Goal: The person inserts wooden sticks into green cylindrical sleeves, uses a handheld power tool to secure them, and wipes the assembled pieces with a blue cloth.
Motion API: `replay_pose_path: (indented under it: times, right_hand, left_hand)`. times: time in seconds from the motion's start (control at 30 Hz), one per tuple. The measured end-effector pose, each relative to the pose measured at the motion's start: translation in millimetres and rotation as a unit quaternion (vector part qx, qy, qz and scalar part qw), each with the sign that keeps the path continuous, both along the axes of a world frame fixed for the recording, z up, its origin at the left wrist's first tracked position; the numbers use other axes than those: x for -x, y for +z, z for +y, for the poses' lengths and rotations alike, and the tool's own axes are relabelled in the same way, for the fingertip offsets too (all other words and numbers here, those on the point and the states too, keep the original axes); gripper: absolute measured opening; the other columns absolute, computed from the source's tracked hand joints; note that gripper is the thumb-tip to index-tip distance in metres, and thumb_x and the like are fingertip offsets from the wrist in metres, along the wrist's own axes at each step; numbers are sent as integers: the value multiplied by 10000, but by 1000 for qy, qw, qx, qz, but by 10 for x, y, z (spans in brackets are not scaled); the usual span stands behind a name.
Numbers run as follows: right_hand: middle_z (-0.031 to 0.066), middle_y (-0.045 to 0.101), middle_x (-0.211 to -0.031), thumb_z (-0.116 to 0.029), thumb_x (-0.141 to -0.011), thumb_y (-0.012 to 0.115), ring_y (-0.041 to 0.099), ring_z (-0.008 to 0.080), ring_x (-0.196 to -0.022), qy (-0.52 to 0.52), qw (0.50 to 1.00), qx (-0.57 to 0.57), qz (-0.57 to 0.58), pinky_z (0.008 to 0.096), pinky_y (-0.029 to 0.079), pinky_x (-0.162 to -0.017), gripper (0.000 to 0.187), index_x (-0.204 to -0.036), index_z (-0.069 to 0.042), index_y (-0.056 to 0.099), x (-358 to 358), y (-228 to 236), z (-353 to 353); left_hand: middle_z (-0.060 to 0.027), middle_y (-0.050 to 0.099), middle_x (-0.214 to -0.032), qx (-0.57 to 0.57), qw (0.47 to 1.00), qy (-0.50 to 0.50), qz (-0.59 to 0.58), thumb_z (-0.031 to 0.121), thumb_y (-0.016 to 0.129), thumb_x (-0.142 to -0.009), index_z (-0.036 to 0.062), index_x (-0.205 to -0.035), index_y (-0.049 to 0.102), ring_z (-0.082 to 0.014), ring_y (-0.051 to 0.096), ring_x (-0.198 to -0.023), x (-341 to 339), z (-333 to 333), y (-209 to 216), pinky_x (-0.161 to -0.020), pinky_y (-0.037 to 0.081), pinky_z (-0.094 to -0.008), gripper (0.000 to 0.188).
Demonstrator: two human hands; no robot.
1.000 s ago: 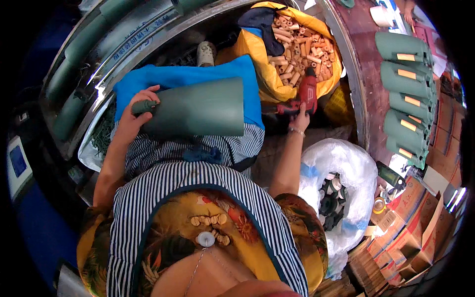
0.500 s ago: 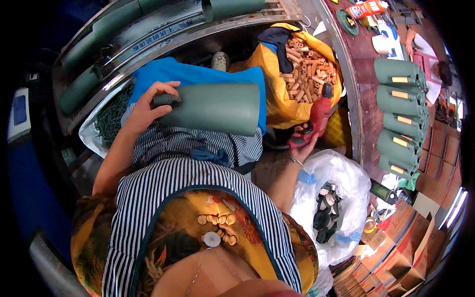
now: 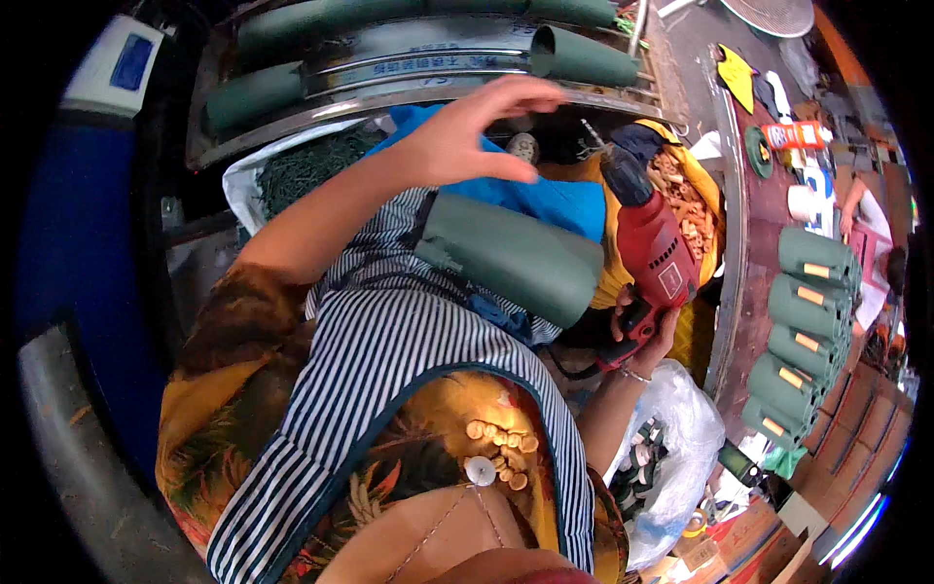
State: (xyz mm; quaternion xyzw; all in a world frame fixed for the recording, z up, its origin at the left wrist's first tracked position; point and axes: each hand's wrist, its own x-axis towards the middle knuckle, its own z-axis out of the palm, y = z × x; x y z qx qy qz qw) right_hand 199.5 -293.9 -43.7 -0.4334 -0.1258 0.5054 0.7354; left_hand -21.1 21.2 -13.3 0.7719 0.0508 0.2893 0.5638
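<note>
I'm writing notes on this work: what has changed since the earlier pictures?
The left hand has let go of the green tube's narrow end and moved forward and right, open. The right hand has raised the red drill nearer the camera. The tube stays on the lap, the drill in hand, the other green tubes on the table.

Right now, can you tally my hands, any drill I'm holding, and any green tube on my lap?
Hands: 2, left hand open, right hand holding the drill
Red drill: 1
Green tube: 1
Total: 4
</note>
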Motion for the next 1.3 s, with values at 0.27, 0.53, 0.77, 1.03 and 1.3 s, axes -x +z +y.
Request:
replay_pose_path:
  times: [0.27, 0.53, 0.77, 1.03, 1.3]
  right_hand:
    - [230, 578, -1022, -562, -944, 451, 588, 219, -655, 31, 996, 39, -80, 267, 489, -445, 708, -1337, 22, 376, 113, 145, -44]
    - [239, 575, -1078, -496, -953, 482, 624, 246, -742, 52, 994, 60, -69, 284, 517, -471, 665, -1357, 18, 362, 94, 169, -35]
    - [264, 576, -1124, -449, -960, 491, 641, 268, -827, 98, 988, 59, -101, 296, 540, -497, 628, -1365, 12, 356, 131, 173, 121]
    - [270, 578, -1128, -465, -963, 472, 645, 278, -827, 62, 993, 85, -46, 301, 540, -496, 639, -1367, 18, 362, 128, 55, 11]
    - [251, 581, -1101, -488, -953, 489, 639, 276, -830, 80, 993, 77, -32, 296, 545, -491, 671, -1360, 30, 364, 108, 74, 2]
  left_hand:
    - [-87, 679, -1016, -108, 986, -25, 123, 125, 687, -828, 65, -1170, 631, -245, 667, -893, -203, -19, 223, -802, 529, -331, 352]
    - [-81, 645, -901, -163, 982, -2, 95, 185, 602, -908, 46, -1000, 612, -233, 635, -793, -103, 13, 103, -707, 506, -338, 167]
    - [-111, 604, -873, -211, 961, 139, 115, 169, 535, -938, 44, -918, 571, -302, 603, -799, 150, 24, -138, -694, 478, -366, 131]
    - [-100, 663, -952, -119, 775, 447, 430, 197, 572, -899, 76, -1023, 616, -329, 648, -814, 2120, 582, -1201, -740, 510, -430, 178]
    - [-70, 657, -1145, -290, 852, 349, 263, 149, 682, -838, 100, -1110, 650, -269, 647, -988, 1469, 400, -712, -857, 514, -375, 278]
